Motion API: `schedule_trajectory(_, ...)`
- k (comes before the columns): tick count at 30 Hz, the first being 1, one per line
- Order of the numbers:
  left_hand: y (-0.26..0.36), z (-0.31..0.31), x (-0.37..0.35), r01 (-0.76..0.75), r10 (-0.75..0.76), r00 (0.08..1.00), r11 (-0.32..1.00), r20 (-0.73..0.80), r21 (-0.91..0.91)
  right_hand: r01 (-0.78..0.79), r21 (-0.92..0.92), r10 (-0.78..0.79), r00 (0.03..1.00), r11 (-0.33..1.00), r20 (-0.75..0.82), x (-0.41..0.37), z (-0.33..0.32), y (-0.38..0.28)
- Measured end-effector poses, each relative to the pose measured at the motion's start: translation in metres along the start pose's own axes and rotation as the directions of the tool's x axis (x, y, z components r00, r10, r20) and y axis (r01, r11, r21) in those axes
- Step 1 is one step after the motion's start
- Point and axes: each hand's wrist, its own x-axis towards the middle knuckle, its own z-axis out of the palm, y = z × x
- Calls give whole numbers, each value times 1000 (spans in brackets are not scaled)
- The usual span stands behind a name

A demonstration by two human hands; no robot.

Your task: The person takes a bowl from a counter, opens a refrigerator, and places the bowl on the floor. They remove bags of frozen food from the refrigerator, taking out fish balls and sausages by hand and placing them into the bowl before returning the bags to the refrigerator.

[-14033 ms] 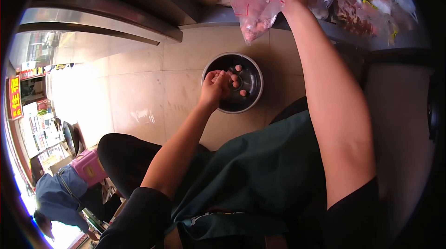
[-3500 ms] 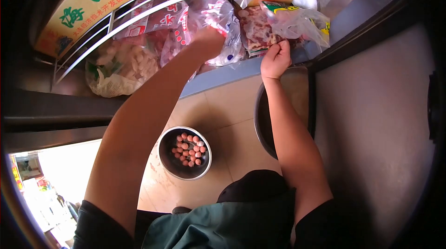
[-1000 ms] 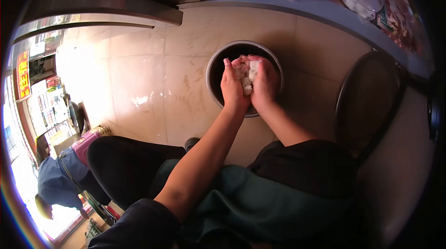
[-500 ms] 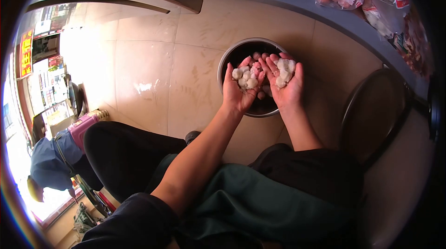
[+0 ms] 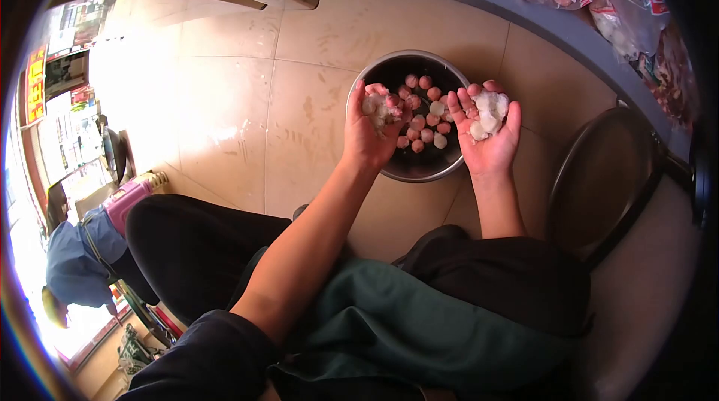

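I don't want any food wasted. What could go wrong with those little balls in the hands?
The right hand is open and heaped with white balls past the rim of the metal bowl, so some could roll onto the floor tiles. The left hand cups more over the other edge; tipping too fast might bounce balls out.

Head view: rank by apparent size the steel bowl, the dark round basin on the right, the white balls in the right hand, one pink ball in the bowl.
1. dark round basin and steel bowl: look alike; edge distortion leaves it unsure.
2. white balls in the right hand.
3. pink ball.
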Motion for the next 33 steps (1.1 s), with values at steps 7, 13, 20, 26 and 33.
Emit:
schedule_trajectory(7, 6, -11, -1, 38, -38, 998, 999, 49, 1, 6, 11, -6, 999, 1000, 31, -4, 3, -6)
schedule_trajectory(13, 10, -11, -4, 13, -16, 995, 999, 97, 31, 4, 59, -6, 1000, 998, 27, -8, -1, -17)
schedule_trajectory(20, 16, 4, -13, 144, -136, 988, 979, -67, 144, -33, 65, 31, 999, 997, 35, -15, -1, -20)
schedule_trajectory(26, 31, 8, -16, 204, -190, 975, 971, -113, 127, -63, 11, 63, 998, 998, 31, -18, 3, -21)
schedule_trajectory(33, 45, 1, -12, 126, -116, 991, 970, -59, 207, -98, 21, 97, 995, 995, 34, -17, 0, -27)
